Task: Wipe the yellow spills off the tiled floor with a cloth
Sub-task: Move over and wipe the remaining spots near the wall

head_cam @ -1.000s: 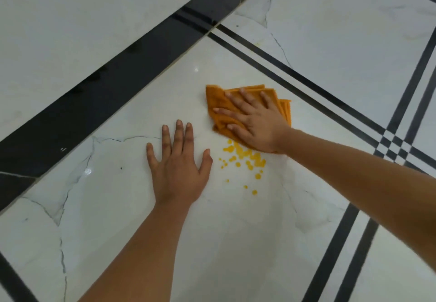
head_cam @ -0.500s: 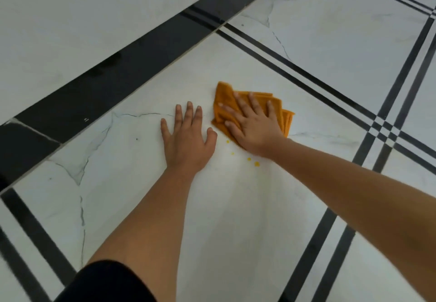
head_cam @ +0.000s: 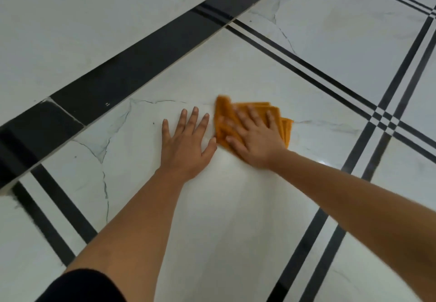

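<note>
Dragged nearer since a second ago, the folded orange cloth (head_cam: pixel 253 122) now hides the yellow spills, pinned to the tiled floor (head_cam: pixel 236 207) by the flat, open right hand (head_cam: pixel 256 137), while the open left hand (head_cam: pixel 186 143) braces beside it.

The right hand (head_cam: pixel 256 140) and the cloth (head_cam: pixel 225 110) are showing motion blur. The hand is covering most of the cloth and the floor (head_cam: pixel 236 219) under it. The frame edges are cropping both forearms.
</note>
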